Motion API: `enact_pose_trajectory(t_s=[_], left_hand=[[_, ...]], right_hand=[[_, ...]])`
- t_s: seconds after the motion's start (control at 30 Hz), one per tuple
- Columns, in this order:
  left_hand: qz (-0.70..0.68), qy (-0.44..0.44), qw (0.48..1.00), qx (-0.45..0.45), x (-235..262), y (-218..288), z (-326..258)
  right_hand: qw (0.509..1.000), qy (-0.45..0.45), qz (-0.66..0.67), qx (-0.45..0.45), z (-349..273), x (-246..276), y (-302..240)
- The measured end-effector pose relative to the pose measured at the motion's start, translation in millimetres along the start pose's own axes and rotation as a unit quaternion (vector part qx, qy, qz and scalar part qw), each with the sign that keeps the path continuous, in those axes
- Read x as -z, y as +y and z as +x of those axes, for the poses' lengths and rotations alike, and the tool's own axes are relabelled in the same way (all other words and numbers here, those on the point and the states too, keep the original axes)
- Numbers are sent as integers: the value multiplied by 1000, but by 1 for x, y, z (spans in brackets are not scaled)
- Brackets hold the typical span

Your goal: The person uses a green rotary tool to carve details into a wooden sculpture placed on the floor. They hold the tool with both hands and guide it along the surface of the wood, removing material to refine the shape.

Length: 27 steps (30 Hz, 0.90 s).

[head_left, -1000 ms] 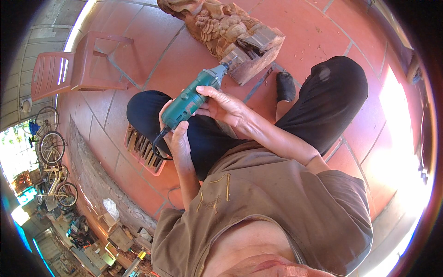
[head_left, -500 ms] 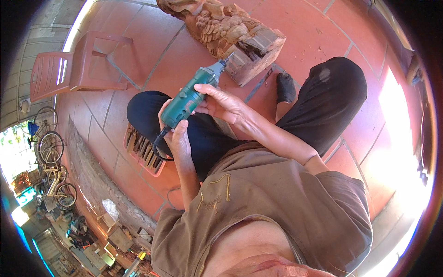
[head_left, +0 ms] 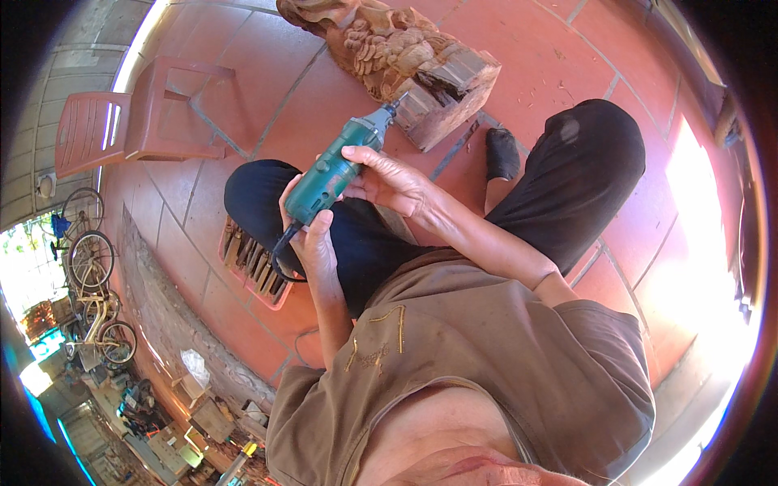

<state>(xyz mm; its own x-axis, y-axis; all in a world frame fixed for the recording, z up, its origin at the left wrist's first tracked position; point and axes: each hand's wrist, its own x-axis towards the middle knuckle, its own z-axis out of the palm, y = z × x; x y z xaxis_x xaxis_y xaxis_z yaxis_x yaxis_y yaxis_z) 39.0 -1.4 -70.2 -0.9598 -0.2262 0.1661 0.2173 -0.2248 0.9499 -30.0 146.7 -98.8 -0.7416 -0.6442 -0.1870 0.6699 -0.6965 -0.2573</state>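
A green die grinder [head_left: 321, 185] with a grey nose is held tilted above my lap, its thin metal tip pointing up and to the right. My left hand [head_left: 318, 243] wraps the rear end, where a black cord comes out. Around the middle of the body closes my right hand [head_left: 395, 183], thumb on top and fingers partly hidden behind it. Just beyond the tip lies a carved wooden piece [head_left: 397, 53] with rounded relief and a flat, blocky end. In the picture the tip overlaps the near edge of that block; whether they touch I cannot tell.
Beside my left knee sits a pink basket [head_left: 278, 306] of wooden-handled tools [head_left: 250, 261]. A reddish plastic chair [head_left: 150, 121] stands at the far left, with bicycles [head_left: 91, 259] beyond. Cluttered workshop items [head_left: 174, 437] fill the lower left. Small chips lie on the tiled floor [head_left: 535, 53].
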Motion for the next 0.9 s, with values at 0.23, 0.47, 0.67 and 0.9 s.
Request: enact_pose_trajectory(t_s=[0.23,0.47,0.67,0.9], left_hand=[[-3,-7,1000,12,1,2,0],[-1,-5,1000,15,8,-1,-1],[-13,-17,1000,18,5,5,-1],[-14,-18,999,26,5,7,-2]], right_hand=[[1000,10,4,-6,-5,-3,-1],[1000,20,14,-8,-9,-2,2],[1000,13,19,-6,-12,-3,4],[999,29,22,-9,-19,-5,7]])
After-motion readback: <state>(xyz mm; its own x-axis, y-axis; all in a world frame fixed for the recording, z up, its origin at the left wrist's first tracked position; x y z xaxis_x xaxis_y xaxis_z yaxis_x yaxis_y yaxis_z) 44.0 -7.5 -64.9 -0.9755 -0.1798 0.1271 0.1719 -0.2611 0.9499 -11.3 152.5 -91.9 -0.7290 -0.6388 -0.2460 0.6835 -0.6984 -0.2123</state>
